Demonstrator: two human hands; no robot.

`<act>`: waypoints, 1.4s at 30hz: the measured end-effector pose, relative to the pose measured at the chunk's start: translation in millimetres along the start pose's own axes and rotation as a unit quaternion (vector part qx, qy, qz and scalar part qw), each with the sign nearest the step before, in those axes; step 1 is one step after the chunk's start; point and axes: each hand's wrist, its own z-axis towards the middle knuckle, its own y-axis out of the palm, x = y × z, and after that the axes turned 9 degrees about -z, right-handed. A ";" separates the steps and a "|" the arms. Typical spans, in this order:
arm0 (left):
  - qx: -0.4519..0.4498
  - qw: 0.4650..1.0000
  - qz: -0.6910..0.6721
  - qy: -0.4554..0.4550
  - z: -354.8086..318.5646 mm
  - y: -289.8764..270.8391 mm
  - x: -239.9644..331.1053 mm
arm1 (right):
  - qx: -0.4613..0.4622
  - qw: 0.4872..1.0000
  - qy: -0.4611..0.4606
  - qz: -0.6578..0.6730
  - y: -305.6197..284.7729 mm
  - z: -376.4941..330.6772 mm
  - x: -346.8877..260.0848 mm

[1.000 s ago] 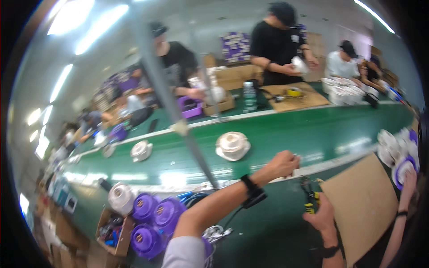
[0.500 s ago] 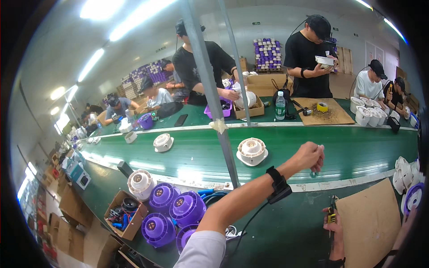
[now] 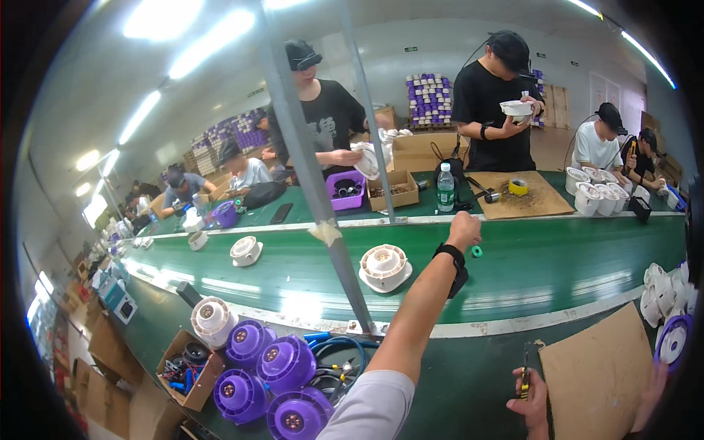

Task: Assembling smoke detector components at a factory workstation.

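Left hand (image 3: 463, 229) extended over green conveyor belt (image 3: 557, 264), grip closed, contents indiscernible; small green ring (image 3: 477, 251) just below-right of grip. Right hand (image 3: 533, 400) grip closed on yellow-handled screwdriver (image 3: 524, 370), beside cardboard sheet (image 3: 598, 374).

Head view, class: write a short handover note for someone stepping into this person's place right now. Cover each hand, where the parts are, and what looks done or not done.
Left hand: stretched out over the green belt, closed loosely; whether it holds anything cannot be told. A small green ring lies on the belt just beside it.
Right hand: low at the near edge, gripping a small yellow-handled tool, beside a cardboard sheet.
Parts: a white round housing sits on the belt left of the forearm; purple housings are stacked near left.
Done: nothing visibly finished.
Left: the white housing is untouched.
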 end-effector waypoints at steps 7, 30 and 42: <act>0.150 0.988 0.024 0.011 40.4 2.3 -23.6 | -0.012 0.999 0.034 -0.009 5.0 -4.0 -18.3; -0.126 0.740 0.635 0.181 -229.2 88.3 185.2 | -0.010 0.953 -0.071 0.293 -31.2 15.1 49.9; -0.534 0.639 0.520 0.191 -578.3 63.1 260.5 | 0.098 0.955 0.066 0.273 28.8 -179.9 11.3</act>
